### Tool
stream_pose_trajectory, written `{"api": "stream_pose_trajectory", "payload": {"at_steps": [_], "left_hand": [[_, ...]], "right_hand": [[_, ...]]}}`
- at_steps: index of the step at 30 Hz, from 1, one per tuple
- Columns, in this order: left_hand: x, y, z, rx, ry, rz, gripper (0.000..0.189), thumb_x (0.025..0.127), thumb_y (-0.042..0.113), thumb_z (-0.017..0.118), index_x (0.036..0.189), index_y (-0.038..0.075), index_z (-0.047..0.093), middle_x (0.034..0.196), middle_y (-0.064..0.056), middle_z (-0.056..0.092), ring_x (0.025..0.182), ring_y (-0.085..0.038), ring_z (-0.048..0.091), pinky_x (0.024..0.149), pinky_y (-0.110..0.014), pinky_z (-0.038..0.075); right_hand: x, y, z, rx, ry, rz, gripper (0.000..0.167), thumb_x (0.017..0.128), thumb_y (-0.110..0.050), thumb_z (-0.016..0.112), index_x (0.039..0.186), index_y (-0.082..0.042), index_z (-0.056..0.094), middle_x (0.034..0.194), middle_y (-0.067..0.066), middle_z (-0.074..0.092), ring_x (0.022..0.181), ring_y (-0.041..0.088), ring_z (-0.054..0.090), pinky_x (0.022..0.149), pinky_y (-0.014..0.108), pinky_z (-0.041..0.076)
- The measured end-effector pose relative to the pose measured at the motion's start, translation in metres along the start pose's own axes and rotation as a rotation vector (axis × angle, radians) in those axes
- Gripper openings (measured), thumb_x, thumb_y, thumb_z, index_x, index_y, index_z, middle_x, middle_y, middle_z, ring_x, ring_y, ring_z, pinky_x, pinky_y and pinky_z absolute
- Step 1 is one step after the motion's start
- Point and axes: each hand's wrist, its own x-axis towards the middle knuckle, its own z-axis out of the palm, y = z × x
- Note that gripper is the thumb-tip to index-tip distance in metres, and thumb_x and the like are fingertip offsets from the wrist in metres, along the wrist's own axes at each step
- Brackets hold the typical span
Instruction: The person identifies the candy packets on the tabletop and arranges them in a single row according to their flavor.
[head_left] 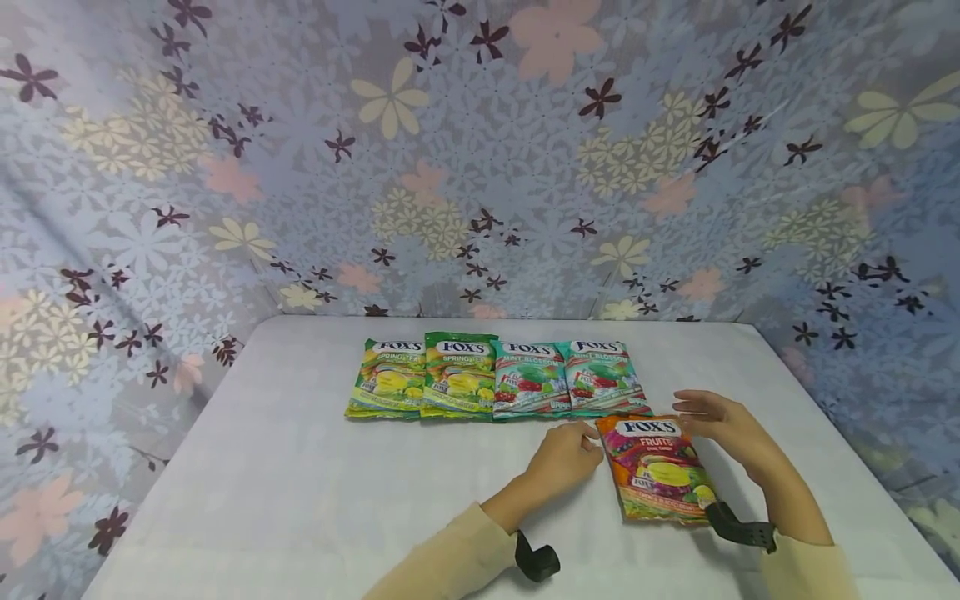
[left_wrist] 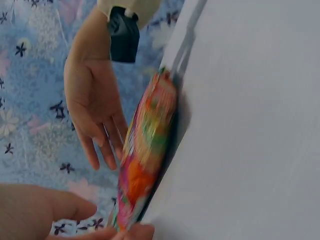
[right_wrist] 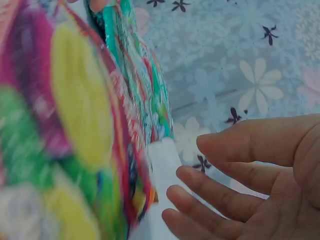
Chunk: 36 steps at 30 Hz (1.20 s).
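An orange and purple Fox's Fruits candy bag (head_left: pixel 660 471) lies face up on the white table, its top edge close to the teal bags. My left hand (head_left: pixel 566 454) is beside its upper left corner. In the left wrist view the fingertips (left_wrist: pixel 140 232) meet the bag's end, while the thumb stands apart from them. My right hand (head_left: pixel 723 425) is at the bag's upper right side. Seen from the right wrist, its fingers (right_wrist: pixel 220 195) are extended with a gap to the bag, and nothing is in them.
Behind stand two green Spring Tea bags (head_left: pixel 459 377) and two teal Mint Blossom bags (head_left: pixel 531 379), side by side in a row on the white table (head_left: pixel 300 492). A flower-patterned cloth (head_left: pixel 480 167) hangs around the table's back and sides.
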Motion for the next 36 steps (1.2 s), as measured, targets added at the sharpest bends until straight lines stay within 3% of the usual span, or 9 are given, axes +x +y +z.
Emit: {"api": "stream_pose_trajectory", "payload": {"at_steps": [4, 6, 11, 17, 24, 29, 33, 36], "left_hand": [[-0.006, 0.003, 0.005, 0.019, -0.025, -0.021, 0.026, 0.090, 0.017, 0.067, 0.109, 0.000, 0.070, 0.082, 0.004, 0.061, 0.074, -0.005, 0.052, 0.066, -0.020, 0.046], [-0.008, 0.004, 0.007, -0.005, -0.048, -0.025, 0.030, 0.090, 0.016, 0.066, 0.113, -0.003, 0.068, 0.076, 0.004, 0.060, 0.068, -0.005, 0.052, 0.065, -0.020, 0.045], [-0.014, 0.008, 0.012, -0.138, -0.139, -0.071, 0.043, 0.092, 0.014, 0.064, 0.129, -0.008, 0.056, 0.063, 0.006, 0.060, 0.051, -0.005, 0.057, 0.060, -0.017, 0.047], [-0.015, 0.011, 0.018, -0.301, -0.206, -0.137, 0.053, 0.093, 0.010, 0.062, 0.140, -0.007, 0.044, 0.070, 0.004, 0.063, 0.052, -0.012, 0.064, 0.053, -0.021, 0.052], [-0.020, 0.009, 0.023, -0.425, -0.216, -0.165, 0.056, 0.093, 0.009, 0.063, 0.143, -0.002, 0.041, 0.075, 0.003, 0.064, 0.052, -0.016, 0.064, 0.048, -0.026, 0.053], [-0.023, 0.010, 0.019, -0.430, -0.204, -0.174, 0.055, 0.091, 0.011, 0.065, 0.140, -0.001, 0.043, 0.075, 0.001, 0.062, 0.053, -0.016, 0.062, 0.048, -0.028, 0.053], [-0.027, 0.012, 0.010, -0.391, -0.182, -0.130, 0.051, 0.090, 0.012, 0.067, 0.136, 0.003, 0.045, 0.078, 0.003, 0.061, 0.056, -0.012, 0.061, 0.050, -0.026, 0.053], [-0.029, 0.016, 0.001, -0.399, -0.157, -0.090, 0.052, 0.090, 0.012, 0.068, 0.135, 0.007, 0.044, 0.082, 0.003, 0.058, 0.057, -0.009, 0.060, 0.052, -0.026, 0.052]], "right_hand": [[-0.013, 0.009, -0.002, -0.006, -0.008, 0.059, 0.063, 0.097, -0.025, 0.058, 0.142, 0.011, 0.033, 0.133, 0.036, 0.044, 0.114, 0.048, 0.051, 0.089, 0.058, 0.045], [-0.017, 0.015, -0.002, 0.021, -0.026, 0.105, 0.066, 0.097, -0.027, 0.060, 0.142, 0.012, 0.031, 0.132, 0.037, 0.044, 0.110, 0.043, 0.056, 0.086, 0.052, 0.049], [-0.021, 0.022, 0.001, 0.043, -0.070, 0.232, 0.068, 0.094, -0.025, 0.061, 0.140, 0.015, 0.030, 0.128, 0.036, 0.046, 0.104, 0.036, 0.060, 0.082, 0.045, 0.053], [-0.023, 0.016, 0.006, 0.006, -0.127, 0.330, 0.068, 0.095, -0.030, 0.061, 0.137, 0.018, 0.034, 0.124, 0.037, 0.048, 0.108, 0.045, 0.055, 0.083, 0.052, 0.051], [-0.031, 0.018, 0.013, 0.124, -0.137, 0.333, 0.073, 0.095, -0.029, 0.061, 0.140, 0.016, 0.024, 0.126, 0.041, 0.043, 0.108, 0.043, 0.056, 0.085, 0.051, 0.051], [-0.040, 0.020, 0.017, 0.241, -0.128, 0.314, 0.074, 0.096, -0.028, 0.058, 0.144, 0.010, 0.016, 0.131, 0.039, 0.044, 0.110, 0.038, 0.057, 0.085, 0.049, 0.050], [-0.045, 0.013, 0.018, 0.281, -0.095, 0.280, 0.071, 0.096, -0.022, 0.057, 0.145, 0.007, 0.014, 0.125, 0.027, 0.054, 0.101, 0.025, 0.061, 0.081, 0.042, 0.052], [-0.047, 0.002, 0.018, 0.282, -0.067, 0.249, 0.070, 0.096, -0.020, 0.057, 0.146, 0.005, 0.014, 0.127, 0.026, 0.052, 0.098, 0.020, 0.061, 0.080, 0.039, 0.051]]}}
